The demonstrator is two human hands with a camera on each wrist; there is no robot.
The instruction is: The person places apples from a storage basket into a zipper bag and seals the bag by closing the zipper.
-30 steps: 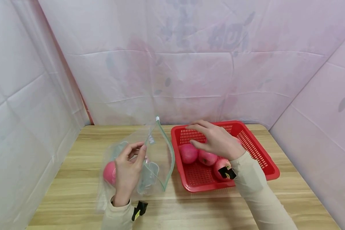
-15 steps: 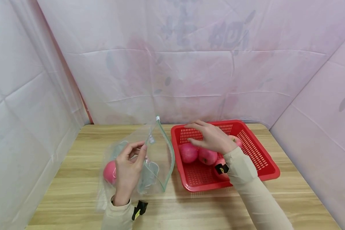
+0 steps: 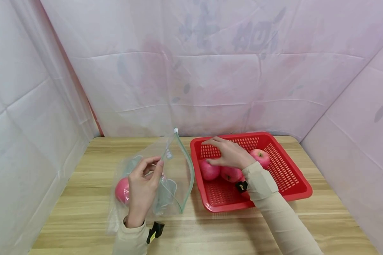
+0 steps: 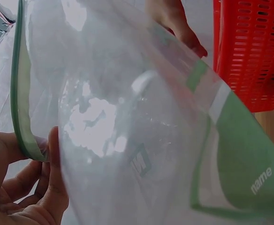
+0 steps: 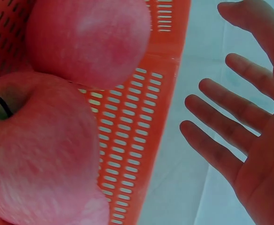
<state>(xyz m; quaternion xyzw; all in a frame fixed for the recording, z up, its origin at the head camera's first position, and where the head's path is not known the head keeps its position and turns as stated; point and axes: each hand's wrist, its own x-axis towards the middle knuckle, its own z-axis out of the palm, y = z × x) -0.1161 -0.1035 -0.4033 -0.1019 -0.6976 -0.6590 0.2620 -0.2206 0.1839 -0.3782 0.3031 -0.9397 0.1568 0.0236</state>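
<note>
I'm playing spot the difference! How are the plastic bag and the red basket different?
The plastic bag is see-through; the basket is red with slots. The bag looks floppy; the basket looks stiff. The left hand pinches the bag's edge; no hand grips the basket. Both are open.

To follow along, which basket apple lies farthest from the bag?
The rightmost apple, its stem on top; the other visible apples sit closer to the zipper bag.

Basket rim (image 3: pixel 201 187) stands between apples (image 3: pixel 209 170) and gaping bag (image 3: pixel 170 189).
</note>
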